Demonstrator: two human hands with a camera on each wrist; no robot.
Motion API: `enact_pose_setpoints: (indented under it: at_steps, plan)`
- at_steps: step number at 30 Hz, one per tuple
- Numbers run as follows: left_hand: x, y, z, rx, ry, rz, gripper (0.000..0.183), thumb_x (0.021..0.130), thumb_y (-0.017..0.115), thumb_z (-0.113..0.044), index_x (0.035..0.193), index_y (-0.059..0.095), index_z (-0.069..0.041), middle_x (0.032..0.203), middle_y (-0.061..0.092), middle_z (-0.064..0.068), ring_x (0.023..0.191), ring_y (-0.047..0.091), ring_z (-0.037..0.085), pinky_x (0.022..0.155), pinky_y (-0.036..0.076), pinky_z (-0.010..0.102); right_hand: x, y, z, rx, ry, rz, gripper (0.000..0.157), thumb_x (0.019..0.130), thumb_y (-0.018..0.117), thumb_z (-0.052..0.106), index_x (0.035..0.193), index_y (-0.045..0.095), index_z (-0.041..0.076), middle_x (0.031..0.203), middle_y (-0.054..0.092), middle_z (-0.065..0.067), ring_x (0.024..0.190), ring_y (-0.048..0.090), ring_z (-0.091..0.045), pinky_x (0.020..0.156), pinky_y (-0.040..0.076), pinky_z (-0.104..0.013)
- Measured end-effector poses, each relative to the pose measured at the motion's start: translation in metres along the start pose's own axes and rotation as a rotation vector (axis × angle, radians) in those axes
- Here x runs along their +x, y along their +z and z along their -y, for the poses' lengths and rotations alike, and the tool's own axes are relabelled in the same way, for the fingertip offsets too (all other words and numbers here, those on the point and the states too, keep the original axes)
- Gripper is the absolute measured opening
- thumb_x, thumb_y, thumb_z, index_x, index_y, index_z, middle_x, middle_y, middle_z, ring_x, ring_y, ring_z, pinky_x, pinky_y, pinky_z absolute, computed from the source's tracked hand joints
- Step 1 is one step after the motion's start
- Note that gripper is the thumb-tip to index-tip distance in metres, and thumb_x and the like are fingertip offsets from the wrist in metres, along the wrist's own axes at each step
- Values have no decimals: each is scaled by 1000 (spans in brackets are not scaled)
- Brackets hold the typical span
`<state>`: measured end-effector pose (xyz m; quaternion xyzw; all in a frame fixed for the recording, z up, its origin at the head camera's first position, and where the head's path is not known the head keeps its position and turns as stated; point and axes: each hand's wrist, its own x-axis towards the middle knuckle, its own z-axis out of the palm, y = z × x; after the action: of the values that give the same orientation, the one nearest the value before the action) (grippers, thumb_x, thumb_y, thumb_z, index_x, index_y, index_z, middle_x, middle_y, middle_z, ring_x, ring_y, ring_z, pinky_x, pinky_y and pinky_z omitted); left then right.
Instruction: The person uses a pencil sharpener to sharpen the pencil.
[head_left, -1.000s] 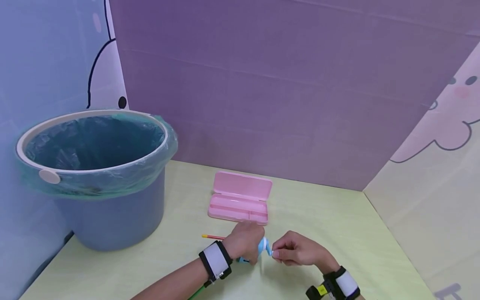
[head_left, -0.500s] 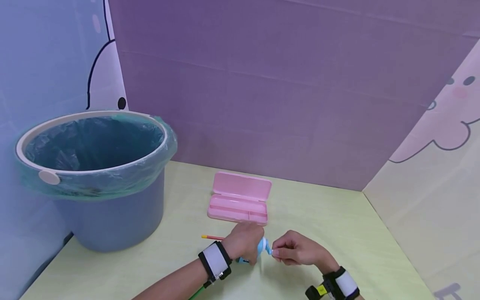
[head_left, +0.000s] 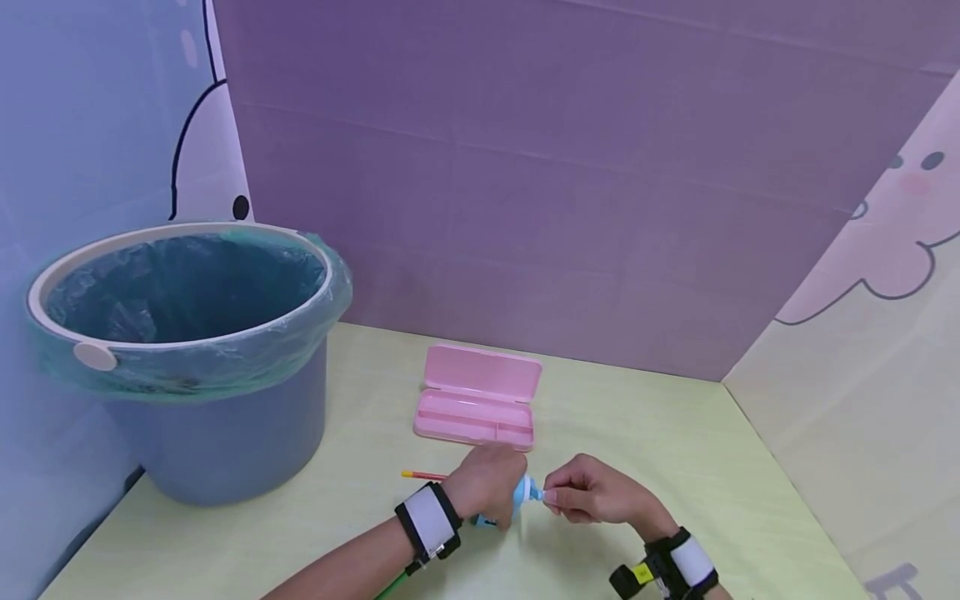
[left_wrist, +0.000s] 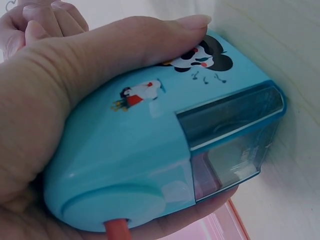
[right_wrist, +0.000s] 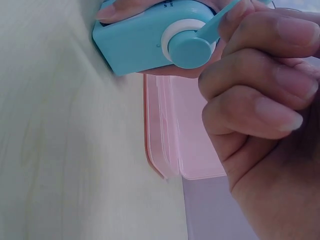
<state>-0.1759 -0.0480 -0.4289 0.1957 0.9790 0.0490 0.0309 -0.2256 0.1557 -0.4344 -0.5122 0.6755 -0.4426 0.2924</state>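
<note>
The left hand (head_left: pixel 489 482) is holding the blue sharpener (left_wrist: pixel 160 127) on the counter (head_left: pixel 652 425) while the right hand (head_left: pixel 597 493), pinching its crank (right_wrist: pixel 216 27), is now swinging upward, so cranking is apparently progressing.

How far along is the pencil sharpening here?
Done: the pencil is in the sharpener and the pink case lies open. In hand: the left hand grips the sharpener; the right hand pinches its crank. Remaining, probably: cranking, then removing the pencil, whose inserted end is hidden.
</note>
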Motion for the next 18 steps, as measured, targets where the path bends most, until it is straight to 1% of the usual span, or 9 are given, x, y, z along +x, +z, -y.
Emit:
enact_pose_setpoints:
  at_steps: [8,14,18]
  plan:
    - [1,-2,0,-17,-2,11,45,54,94,-29,81,61,-14,69,52,-6,63,48,11,56,40,23,2,-5,3,-44,1,-28,32,103,49,12,78,56,-8,52,33,-5,44,29,-4,41,23,-21]
    - [-1,-3,0,-26,-10,13,44,54,94,-27,79,60,-14,68,51,-5,62,48,11,55,40,23,2,-7,2,-39,-12,-12,33,103,49,11,78,55,-9,52,33,-6,44,29,-6,42,24,-22]
    - [-1,-2,-1,-43,-19,18,45,54,94,-27,80,60,-13,69,52,-5,63,49,12,56,40,23,3,-9,1,-56,-4,-21,31,103,49,11,78,56,-5,52,34,-5,44,30,-5,42,24,-21]
